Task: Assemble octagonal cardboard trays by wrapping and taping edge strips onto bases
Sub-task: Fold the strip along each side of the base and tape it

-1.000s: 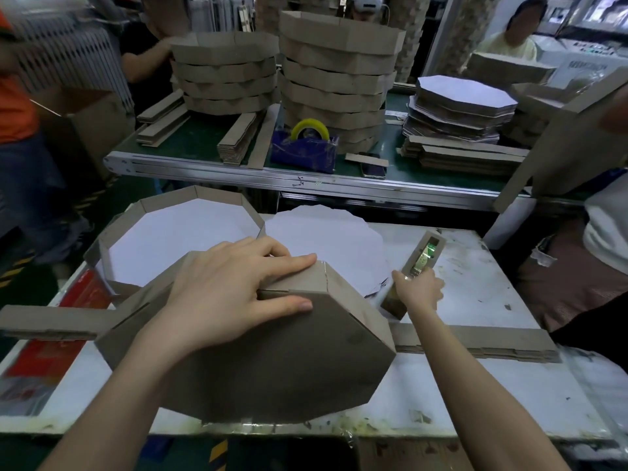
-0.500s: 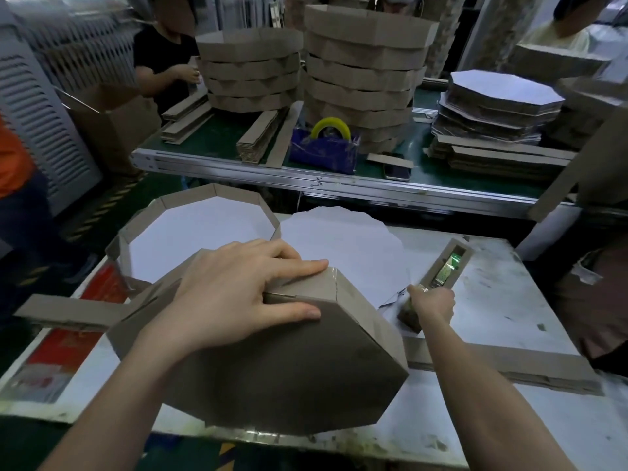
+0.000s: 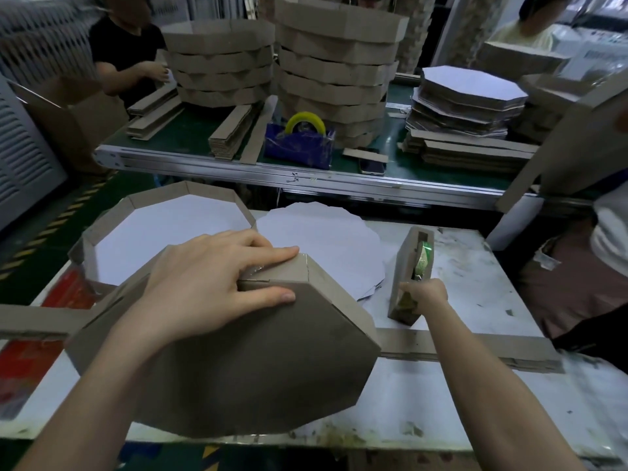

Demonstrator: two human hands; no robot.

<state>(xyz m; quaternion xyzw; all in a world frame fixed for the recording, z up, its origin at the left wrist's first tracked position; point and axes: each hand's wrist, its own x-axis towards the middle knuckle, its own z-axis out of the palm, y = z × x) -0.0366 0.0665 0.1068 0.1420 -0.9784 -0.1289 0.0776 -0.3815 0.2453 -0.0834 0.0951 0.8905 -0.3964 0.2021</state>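
Note:
An upside-down brown octagonal tray [image 3: 251, 362] lies tilted at the near edge of the white table [image 3: 475, 396]. My left hand [image 3: 207, 287] presses flat on its top edge, fingers over a taped seam in the edge strip, thumb on the base. My right hand [image 3: 424, 295] pinches the tape end at a cardboard-clad tape dispenser [image 3: 409, 273] standing to the right of the tray. A white base sheet [image 3: 326, 239] lies flat behind the tray. A loose edge strip [image 3: 469, 348] lies across the table on the right.
A finished tray [image 3: 163, 226], open side up, sits at the back left. Beyond, a green conveyor [image 3: 190, 137] carries stacks of trays [image 3: 333, 69], strips, white bases [image 3: 469, 96] and a blue tape dispenser [image 3: 299, 144]. Other people stand at the left, far right and back.
The view has shifted slightly. My right hand stays at the tape dispenser, now nearer its lower end. My left hand keeps pressing the tray's seam.

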